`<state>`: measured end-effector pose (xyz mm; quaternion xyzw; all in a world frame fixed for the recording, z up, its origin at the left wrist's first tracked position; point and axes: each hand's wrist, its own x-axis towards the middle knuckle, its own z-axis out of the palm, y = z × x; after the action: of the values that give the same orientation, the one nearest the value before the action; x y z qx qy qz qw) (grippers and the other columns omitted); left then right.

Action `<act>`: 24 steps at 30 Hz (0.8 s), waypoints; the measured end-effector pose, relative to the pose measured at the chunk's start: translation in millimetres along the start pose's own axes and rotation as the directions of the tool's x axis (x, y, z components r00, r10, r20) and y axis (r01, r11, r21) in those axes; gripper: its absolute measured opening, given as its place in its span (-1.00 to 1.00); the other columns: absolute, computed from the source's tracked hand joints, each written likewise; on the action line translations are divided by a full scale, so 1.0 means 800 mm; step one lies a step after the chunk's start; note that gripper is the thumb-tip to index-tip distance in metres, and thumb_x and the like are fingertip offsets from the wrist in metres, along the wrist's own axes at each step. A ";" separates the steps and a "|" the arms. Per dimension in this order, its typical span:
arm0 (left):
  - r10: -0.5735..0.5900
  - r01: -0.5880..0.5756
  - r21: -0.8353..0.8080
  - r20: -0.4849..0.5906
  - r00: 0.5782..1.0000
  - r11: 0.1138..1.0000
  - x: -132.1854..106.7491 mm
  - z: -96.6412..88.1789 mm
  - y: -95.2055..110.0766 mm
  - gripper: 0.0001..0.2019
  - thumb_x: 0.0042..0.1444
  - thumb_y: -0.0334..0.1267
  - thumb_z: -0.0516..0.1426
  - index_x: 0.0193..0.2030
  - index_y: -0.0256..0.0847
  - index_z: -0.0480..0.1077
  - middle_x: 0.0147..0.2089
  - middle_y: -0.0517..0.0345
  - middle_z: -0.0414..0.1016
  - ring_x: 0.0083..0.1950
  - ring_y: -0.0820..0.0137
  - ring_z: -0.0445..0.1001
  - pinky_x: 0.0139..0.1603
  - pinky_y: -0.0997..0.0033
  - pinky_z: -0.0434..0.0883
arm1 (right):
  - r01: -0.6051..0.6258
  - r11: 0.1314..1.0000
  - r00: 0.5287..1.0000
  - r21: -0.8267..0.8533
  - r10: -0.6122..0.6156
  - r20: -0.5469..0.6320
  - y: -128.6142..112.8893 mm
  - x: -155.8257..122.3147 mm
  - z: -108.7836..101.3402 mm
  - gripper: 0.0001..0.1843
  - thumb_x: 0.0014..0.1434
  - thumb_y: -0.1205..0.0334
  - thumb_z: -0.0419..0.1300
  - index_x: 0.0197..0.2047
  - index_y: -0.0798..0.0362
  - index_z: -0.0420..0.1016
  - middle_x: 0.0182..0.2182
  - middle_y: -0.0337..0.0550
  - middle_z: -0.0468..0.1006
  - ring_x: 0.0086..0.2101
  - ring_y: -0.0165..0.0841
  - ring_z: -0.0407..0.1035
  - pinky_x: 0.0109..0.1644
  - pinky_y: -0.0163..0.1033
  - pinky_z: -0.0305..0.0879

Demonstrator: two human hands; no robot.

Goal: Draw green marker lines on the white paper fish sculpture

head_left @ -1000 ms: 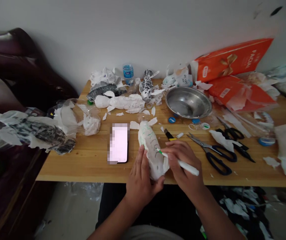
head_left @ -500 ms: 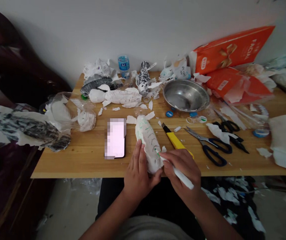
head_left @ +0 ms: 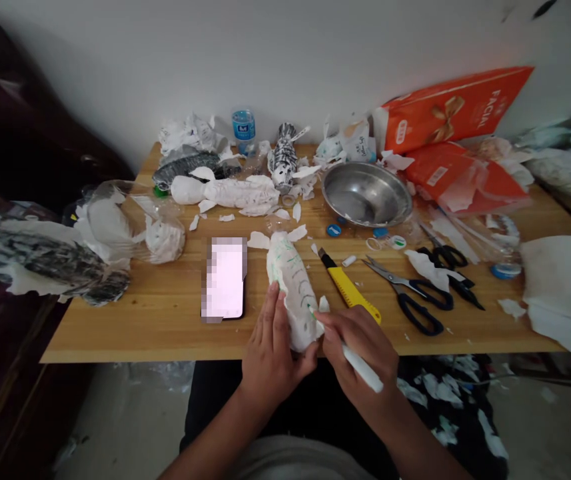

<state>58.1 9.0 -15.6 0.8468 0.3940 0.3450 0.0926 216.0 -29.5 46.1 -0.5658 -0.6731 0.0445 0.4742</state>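
A white paper-covered figure (head_left: 290,273), long and rounded with small side flaps, lies on the table and bears green curved strokes. My left hand (head_left: 271,343) grips its lower end, fingers along the left side and thumb at the bottom. Between the fingers of my right hand (head_left: 368,347) is a white marker pen (head_left: 362,368), its green tip touching the figure's right side. To the left of the figure lies a lit phone (head_left: 226,280), its screen blurred out. A yellow utility knife (head_left: 350,287) rests just beyond my right hand.
Scissors (head_left: 415,293) lie to the right, near a metal bowl (head_left: 368,193) and orange tissue packs (head_left: 460,113). Another white paper figure (head_left: 235,193) and a black-striped one (head_left: 284,157) lie at the back. Paper scraps are scattered over the wooden table (head_left: 140,333).
The marker tip has moved slightly down along the figure, and the dark green curve there looks fuller. My left hand keeps its hold. The whole view has shifted slightly.
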 end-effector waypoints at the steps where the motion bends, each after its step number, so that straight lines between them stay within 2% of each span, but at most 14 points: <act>1: -0.002 0.002 0.000 0.004 1.000 1.000 0.000 0.001 0.000 -0.10 0.31 0.02 0.16 0.54 -0.51 -0.15 0.48 -0.56 0.16 0.52 -0.06 0.20 0.34 0.00 0.45 | -0.003 1.000 1.000 -0.003 0.003 -0.001 -0.001 0.000 0.000 -0.75 0.31 0.50 0.18 0.00 0.05 0.52 -0.29 -0.08 0.60 -0.29 -0.30 0.46 -0.19 -0.18 0.44; 5: 0.004 -0.004 0.001 0.001 1.000 1.000 0.003 0.004 0.003 -0.08 0.29 0.01 0.16 0.54 -0.53 -0.16 0.48 -0.56 0.16 0.51 -0.09 0.21 0.32 -0.01 0.46 | -0.004 1.000 1.000 -0.018 0.004 -0.026 0.003 0.007 -0.002 -0.74 0.29 0.51 0.20 -0.01 0.08 0.54 -0.27 -0.06 0.61 -0.27 -0.30 0.46 -0.16 -0.17 0.42; 8: -0.009 0.009 -0.018 0.028 1.000 1.000 0.003 -0.006 0.006 -0.11 0.32 -0.02 0.14 0.55 -0.50 -0.19 0.49 -0.53 0.13 0.52 -0.07 0.19 0.32 0.00 0.45 | -0.015 1.000 1.000 -0.019 0.015 0.000 0.007 0.015 -0.004 -0.78 0.29 0.51 0.19 -0.09 0.06 0.55 -0.32 -0.11 0.60 -0.30 -0.32 0.45 -0.19 -0.19 0.40; 10: -0.020 0.023 -0.043 0.055 0.998 0.999 -0.002 -0.025 0.000 -0.20 0.37 -0.08 0.09 0.56 -0.43 -0.18 0.48 -0.47 0.17 0.50 -0.03 0.22 0.30 0.01 0.45 | -0.038 0.999 0.999 -0.006 0.038 -0.011 0.010 0.015 -0.010 -0.79 0.29 0.51 0.17 -0.12 0.05 0.55 -0.35 -0.15 0.58 -0.32 -0.33 0.44 -0.21 -0.20 0.38; 12: -0.028 0.029 -0.013 0.026 0.999 0.999 -0.013 -0.055 -0.016 -0.30 0.39 -0.13 0.06 0.55 -0.33 -0.09 0.37 -0.37 0.31 0.39 0.00 0.33 0.23 0.03 0.46 | -0.043 0.999 0.996 -0.008 0.043 -0.072 0.015 0.008 -0.017 -0.77 0.29 0.49 0.17 -0.08 0.05 0.56 -0.31 -0.14 0.57 -0.30 -0.31 0.44 -0.20 -0.17 0.37; 14: -0.052 0.060 0.150 -0.057 0.997 0.987 -0.026 -0.087 -0.042 -0.46 0.36 -0.22 0.09 0.45 -0.21 0.17 0.09 -0.19 0.41 0.08 0.10 0.45 0.05 0.11 0.45 | -0.026 0.999 0.992 -0.027 0.023 -0.128 0.022 -0.003 -0.024 -0.74 0.27 0.47 0.17 -0.02 0.07 0.57 -0.26 -0.10 0.57 -0.27 -0.27 0.45 -0.18 -0.13 0.37; 15: -0.048 0.058 0.240 -0.047 0.998 0.969 -0.033 -0.101 -0.056 -0.53 0.36 -0.25 0.09 0.38 -0.18 0.27 -0.02 -0.11 0.39 -0.05 0.15 0.42 -0.03 0.15 0.42 | -0.014 0.999 0.989 -0.038 0.008 -0.145 0.026 -0.009 -0.026 -0.73 0.27 0.46 0.17 -0.01 0.08 0.58 -0.25 -0.08 0.57 -0.26 -0.26 0.45 -0.18 -0.11 0.37; 17: -0.087 0.083 0.336 -0.005 0.996 0.938 -0.040 -0.123 -0.080 -0.64 0.38 -0.28 0.06 0.27 -0.21 0.38 -0.08 -0.07 0.33 -0.12 0.19 0.35 -0.08 0.18 0.36 | -0.007 0.999 0.987 -0.049 -0.001 -0.163 0.033 -0.020 -0.026 -0.72 0.27 0.46 0.16 -0.01 0.09 0.60 -0.25 -0.07 0.58 -0.27 -0.25 0.46 -0.19 -0.11 0.37; 19: -0.086 0.059 0.345 0.065 0.994 0.937 -0.042 -0.134 -0.095 -0.66 0.41 -0.25 0.03 0.24 -0.24 0.41 -0.07 -0.08 0.29 -0.12 0.19 0.32 -0.08 0.17 0.34 | -0.012 0.999 0.984 -0.048 0.003 -0.178 0.037 -0.028 -0.023 -0.72 0.28 0.45 0.14 -0.03 0.10 0.60 -0.26 -0.08 0.58 -0.28 -0.25 0.46 -0.21 -0.12 0.36; 21: -0.050 0.000 0.326 0.145 0.988 0.945 -0.039 -0.133 -0.099 -0.63 0.43 -0.17 0.02 0.27 -0.22 0.40 -0.05 -0.08 0.26 -0.11 0.17 0.30 -0.07 0.15 0.32 | -0.017 0.998 0.985 -0.053 0.008 -0.172 0.040 -0.036 -0.023 -0.73 0.28 0.44 0.14 -0.02 0.09 0.60 -0.26 -0.08 0.58 -0.28 -0.25 0.46 -0.23 -0.13 0.36; 24: -0.029 -0.059 0.330 0.254 0.967 0.942 -0.033 -0.121 -0.093 -0.56 0.44 -0.04 0.00 0.33 -0.12 0.37 -0.04 -0.06 0.25 -0.12 0.16 0.28 -0.08 0.14 0.28 | 0.038 0.994 0.990 -0.098 -0.051 -0.131 0.051 -0.050 -0.032 -0.74 0.30 0.36 0.15 0.01 0.09 0.59 -0.25 -0.06 0.59 -0.28 -0.23 0.48 -0.24 -0.11 0.38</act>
<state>-62.8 28.6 11.0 0.8906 0.4251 0.1617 -0.0054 259.4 -59.6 12.5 -0.5742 -0.6537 -0.0365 0.4916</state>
